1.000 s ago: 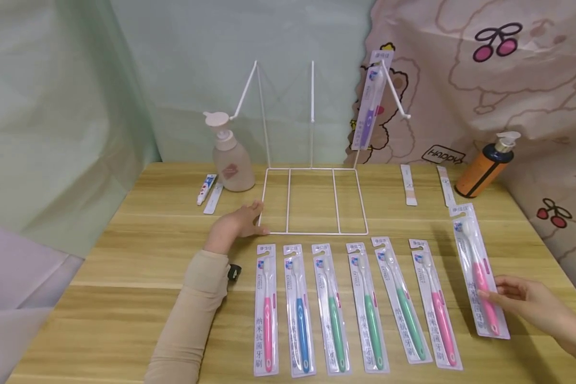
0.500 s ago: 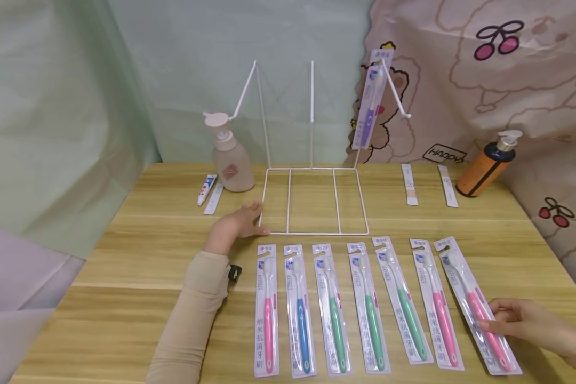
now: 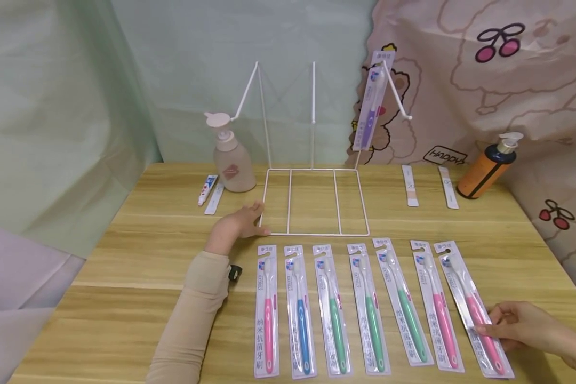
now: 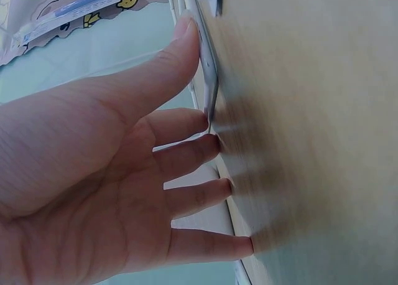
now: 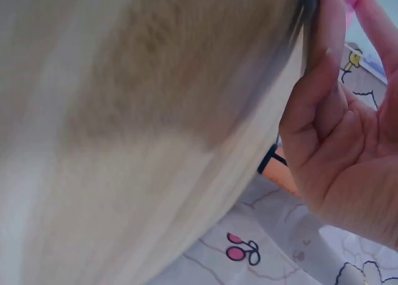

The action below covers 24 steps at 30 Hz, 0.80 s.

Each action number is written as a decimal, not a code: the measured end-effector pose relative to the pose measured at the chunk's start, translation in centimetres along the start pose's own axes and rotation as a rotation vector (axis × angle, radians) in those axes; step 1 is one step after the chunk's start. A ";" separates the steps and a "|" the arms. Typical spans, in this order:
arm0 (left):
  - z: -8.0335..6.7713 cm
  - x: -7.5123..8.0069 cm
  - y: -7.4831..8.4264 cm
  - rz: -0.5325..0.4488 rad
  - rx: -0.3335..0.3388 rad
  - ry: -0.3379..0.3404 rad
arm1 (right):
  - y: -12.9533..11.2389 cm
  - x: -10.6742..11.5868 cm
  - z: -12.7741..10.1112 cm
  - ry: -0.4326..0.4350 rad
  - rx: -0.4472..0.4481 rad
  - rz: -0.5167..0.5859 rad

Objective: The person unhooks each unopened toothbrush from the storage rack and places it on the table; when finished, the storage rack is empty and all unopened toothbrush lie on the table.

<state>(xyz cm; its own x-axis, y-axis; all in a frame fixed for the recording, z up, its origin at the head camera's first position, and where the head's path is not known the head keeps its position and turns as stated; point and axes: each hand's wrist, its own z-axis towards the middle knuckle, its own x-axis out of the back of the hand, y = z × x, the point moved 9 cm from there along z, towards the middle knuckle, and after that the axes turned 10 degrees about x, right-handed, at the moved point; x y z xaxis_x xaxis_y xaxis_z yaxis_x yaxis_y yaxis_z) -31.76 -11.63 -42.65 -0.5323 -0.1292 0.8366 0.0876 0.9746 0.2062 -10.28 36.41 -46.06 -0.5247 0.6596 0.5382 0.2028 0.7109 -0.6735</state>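
Note:
My left hand (image 3: 259,218) rests on the wooden table (image 3: 139,256) at the front left corner of a white wire rack (image 3: 312,170). In the left wrist view its fingers (image 4: 214,142) lie straight with their tips on the table, and the thumb touches the rack's wire (image 4: 208,79). My right hand (image 3: 487,322) pinches the lower end of a pink toothbrush pack (image 3: 461,282), which lies flat at the right end of a row of several toothbrush packs (image 3: 336,304). A purple toothbrush pack (image 3: 370,104) hangs on the rack's right arm.
A pale pink pump bottle (image 3: 232,160) and a small tube (image 3: 207,189) stand left of the rack. Two narrow strips (image 3: 409,185) and an orange pump bottle (image 3: 485,168) are at the back right. Curtains hang behind the table.
My right hand has brought the pink pack leftward and down, from apart at the right into line beside the row. The left hand has stayed put.

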 end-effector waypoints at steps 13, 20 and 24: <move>-0.1 0.0 -0.1 0.003 0.000 0.003 | -0.5 -0.9 0.1 -0.064 0.099 0.055; -0.1 0.0 0.0 0.001 -0.002 0.004 | -0.6 -1.1 0.2 -0.045 0.102 0.069; -0.1 0.1 0.1 0.003 -0.004 0.004 | -1.7 -1.0 0.2 -0.058 0.205 0.086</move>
<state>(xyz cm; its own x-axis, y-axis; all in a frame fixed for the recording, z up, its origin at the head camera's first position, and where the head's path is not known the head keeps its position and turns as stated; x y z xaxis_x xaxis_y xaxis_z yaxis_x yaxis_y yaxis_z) -31.69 -11.58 -42.49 -0.5288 -0.1273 0.8391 0.0920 0.9743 0.2058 -10.27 34.47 -45.59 -0.5604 0.6966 0.4480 0.0800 0.5839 -0.8079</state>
